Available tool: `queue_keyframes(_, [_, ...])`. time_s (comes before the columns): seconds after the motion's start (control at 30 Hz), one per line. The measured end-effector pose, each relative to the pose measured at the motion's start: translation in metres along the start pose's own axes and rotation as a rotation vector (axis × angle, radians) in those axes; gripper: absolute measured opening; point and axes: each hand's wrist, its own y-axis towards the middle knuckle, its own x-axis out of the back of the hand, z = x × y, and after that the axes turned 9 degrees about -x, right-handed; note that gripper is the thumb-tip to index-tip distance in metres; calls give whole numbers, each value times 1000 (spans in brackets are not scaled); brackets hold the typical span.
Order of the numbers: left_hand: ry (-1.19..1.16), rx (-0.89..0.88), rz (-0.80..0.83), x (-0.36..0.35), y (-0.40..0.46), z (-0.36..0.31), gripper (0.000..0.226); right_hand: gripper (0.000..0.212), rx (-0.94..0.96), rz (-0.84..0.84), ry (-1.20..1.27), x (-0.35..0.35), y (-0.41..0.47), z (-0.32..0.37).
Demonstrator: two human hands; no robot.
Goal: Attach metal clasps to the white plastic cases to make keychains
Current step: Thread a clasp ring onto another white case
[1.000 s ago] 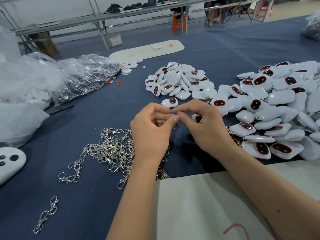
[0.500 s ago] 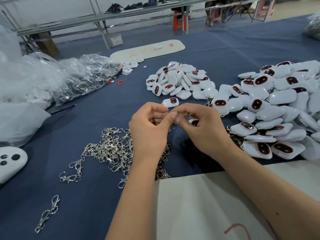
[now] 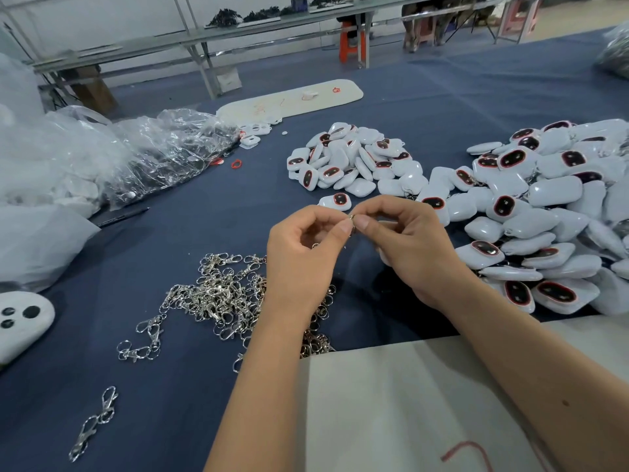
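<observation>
My left hand (image 3: 303,253) and my right hand (image 3: 412,247) meet fingertip to fingertip above the blue cloth, both pinching one small metal clasp (image 3: 352,218). A white plastic case (image 3: 386,226) sits mostly hidden behind my right hand's fingers; whether the clasp is through it I cannot tell. A tangle of silver clasps (image 3: 221,294) lies under and left of my left wrist. One pile of white cases (image 3: 354,161) with dark red-rimmed windows lies beyond my hands, and a larger pile (image 3: 544,212) spreads to the right.
Clear plastic bags (image 3: 102,158) fill the left side. A white remote-like piece (image 3: 20,318) lies at the left edge. Two loose clasps (image 3: 93,422) sit near the front left. A pale board (image 3: 408,403) covers the near table edge; a white tray (image 3: 289,98) lies far back.
Both hands have stayed together at the same spot, lifting slightly; the fingertips have closed tighter on the clasp and the case is more hidden behind my right hand.
</observation>
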Motion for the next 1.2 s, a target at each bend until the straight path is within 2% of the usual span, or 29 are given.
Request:
queue_keyframes(0.4, [60, -44, 67, 3, 1, 3, 13, 14, -20, 44, -33, 2, -1, 1])
queue_keyframes(0.6, [182, -92, 86, -1, -2, 1, 19, 11, -1, 48, -80, 2, -4, 4])
queue_keyframes(0.8, [405, -244, 35, -1, -3, 3, 12, 10, 30, 30, -144, -1, -7, 6])
queue_keyframes(0.97, [446, -266, 39, -3, -4, 4, 11, 16, 53, -7, -189, -6, -8, 8])
queue_keyframes(1.03, [467, -266, 54, -3, -4, 3, 12, 22, 1, -78, -136, -7, -7, 7])
queue_keyframes(1.1, [476, -260, 77, -3, -4, 3, 12, 11, -76, -122, 34, -5, -3, 7])
queue_keyframes(1.2, [477, -239, 124, -4, -6, 1, 13, 25, -158, -142, 176, 1, 1, 6])
